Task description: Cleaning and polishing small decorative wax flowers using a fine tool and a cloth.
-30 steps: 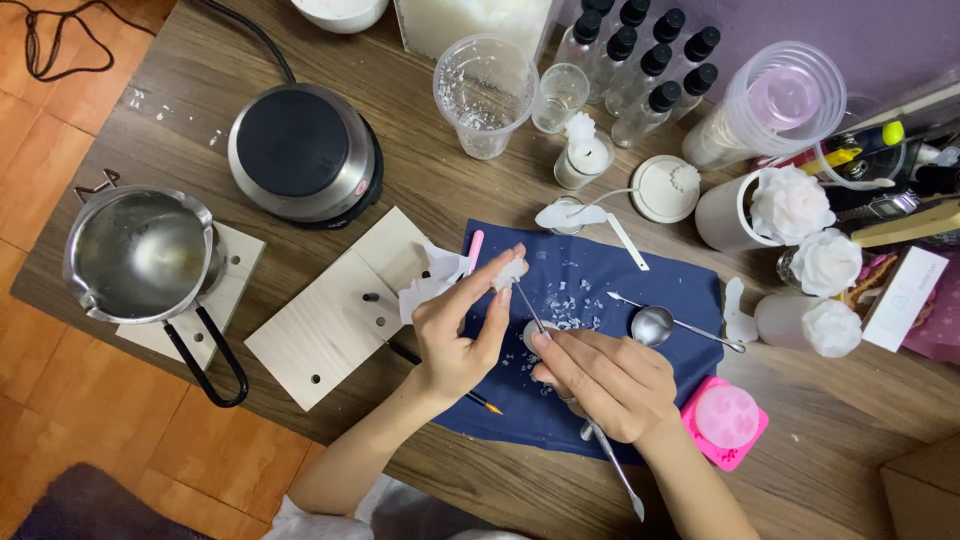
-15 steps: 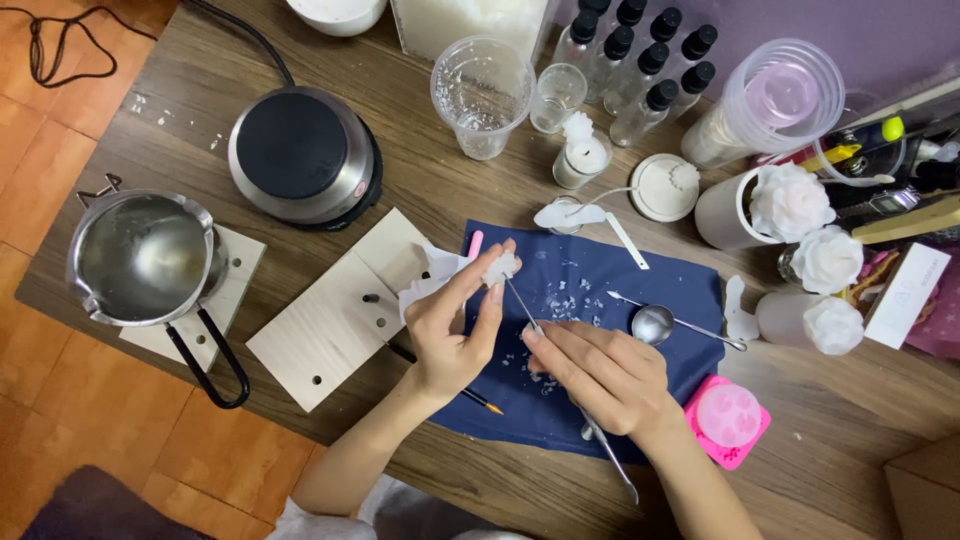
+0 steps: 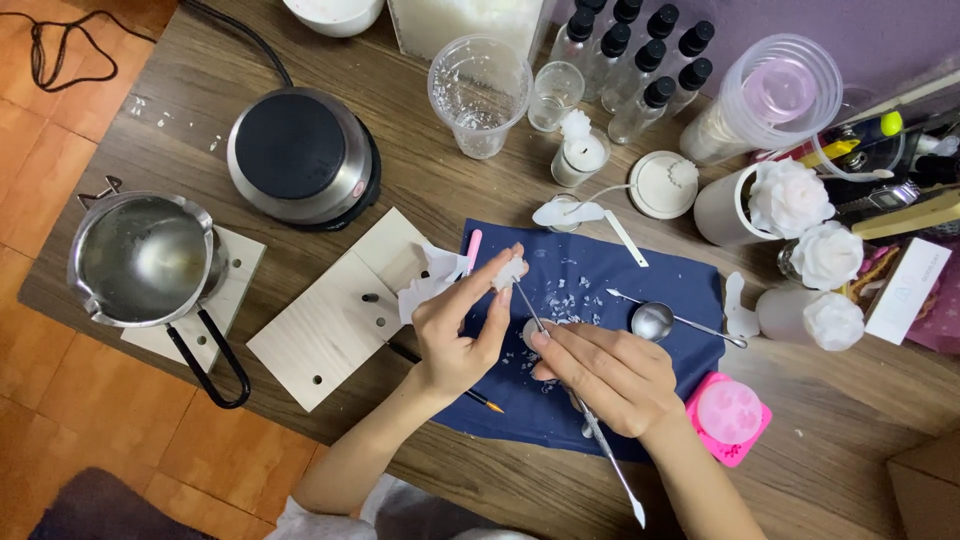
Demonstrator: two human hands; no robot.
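Left hand (image 3: 455, 335): pinches a small white wax piece (image 3: 510, 268) at its fingertips.
Right hand (image 3: 605, 375): closed around a thin metal sculpting tool (image 3: 610, 462).
Under both: navy cloth (image 3: 665, 290) on the bench (image 3: 400, 190).

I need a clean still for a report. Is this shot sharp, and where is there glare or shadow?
Head view: mostly sharp, evenly lit; both hands, left hand and right hand, crisp around the thin metal tool; soft glare inside the steel pot and on the spoon; only faint shadows beside the wooden board.
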